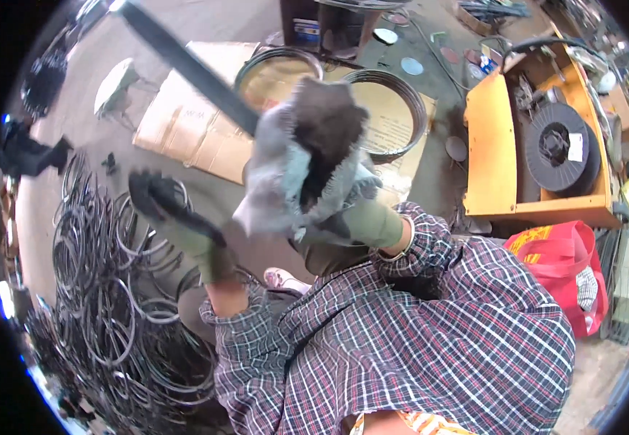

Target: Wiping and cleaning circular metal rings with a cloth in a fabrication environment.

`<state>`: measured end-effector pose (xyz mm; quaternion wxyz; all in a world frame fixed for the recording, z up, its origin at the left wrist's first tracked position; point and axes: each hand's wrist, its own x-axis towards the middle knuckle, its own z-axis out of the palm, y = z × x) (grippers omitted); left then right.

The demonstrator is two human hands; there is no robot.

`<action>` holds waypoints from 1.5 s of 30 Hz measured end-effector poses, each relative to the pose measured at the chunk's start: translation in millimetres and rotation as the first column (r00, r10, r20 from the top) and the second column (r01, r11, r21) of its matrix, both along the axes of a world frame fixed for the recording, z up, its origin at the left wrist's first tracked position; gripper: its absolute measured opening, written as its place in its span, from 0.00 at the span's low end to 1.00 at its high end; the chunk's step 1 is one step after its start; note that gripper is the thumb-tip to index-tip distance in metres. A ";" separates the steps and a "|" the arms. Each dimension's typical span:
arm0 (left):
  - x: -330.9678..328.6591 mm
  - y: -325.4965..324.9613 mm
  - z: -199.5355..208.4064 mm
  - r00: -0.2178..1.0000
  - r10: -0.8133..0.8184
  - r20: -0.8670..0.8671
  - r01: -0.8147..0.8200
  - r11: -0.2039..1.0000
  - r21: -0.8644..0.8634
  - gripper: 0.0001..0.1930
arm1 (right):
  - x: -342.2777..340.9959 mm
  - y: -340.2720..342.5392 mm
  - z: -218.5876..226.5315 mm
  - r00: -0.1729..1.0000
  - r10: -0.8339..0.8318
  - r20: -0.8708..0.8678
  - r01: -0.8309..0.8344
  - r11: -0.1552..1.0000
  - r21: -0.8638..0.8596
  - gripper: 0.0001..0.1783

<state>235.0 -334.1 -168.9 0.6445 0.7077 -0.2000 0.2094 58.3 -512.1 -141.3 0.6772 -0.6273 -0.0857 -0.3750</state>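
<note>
Grey cloth (267, 174), twelve-ward of centre, clasped by right hand (354, 222); left hand (180, 235), nine o'clock, fingers spread; wire coils (419, 109) (two, twelve-to-one) seemingly done, ring heap (111, 290), eight, apparently remaining.

Grey cloth (300, 163) in right hand (340, 222)

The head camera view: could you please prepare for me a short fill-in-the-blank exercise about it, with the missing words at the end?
1. The grey cloth is held in the person's ____ hand.
2. On the cardboard lie ____ large ring-shaped coils.
3. The bag below the orange case has the colour ____.
4. A heap of dark rings lies on the person's ____ side.

Missing words: right; two; red; left.
</note>
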 end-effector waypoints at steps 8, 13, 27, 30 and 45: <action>-12.0 -59.0 7.3 0.652 -0.498 -0.572 0.144 0.822 -0.551 0.30 | -16.5 -11.8 3.8 0.984 -0.127 -0.125 0.103 0.978 -0.180 0.21; 26.8 26.4 -22.0 0.378 -0.919 -0.116 0.066 0.152 -0.986 0.19 | -13.2 -25.4 13.0 0.928 -0.104 -0.357 0.154 0.981 0.116 0.26; -35.4 -56.4 91.3 0.768 -0.549 -0.329 0.244 0.726 -0.643 0.20 | 12.6 1.9 -14.6 0.928 -0.354 -0.118 0.144 0.631 -0.762 0.30; -40.6 -78.0 83.0 0.728 -0.627 -0.278 0.336 0.679 -0.653 0.21 | 10.1 -17.3 -14.3 0.863 -0.503 0.041 0.307 0.460 -0.833 0.30; -31.6 -141.0 -40.9 0.395 -0.650 -0.649 0.608 0.715 -0.345 0.15 | -42.9 -110.0 -101.7 0.596 -0.753 -0.279 0.304 0.533 -0.790 0.11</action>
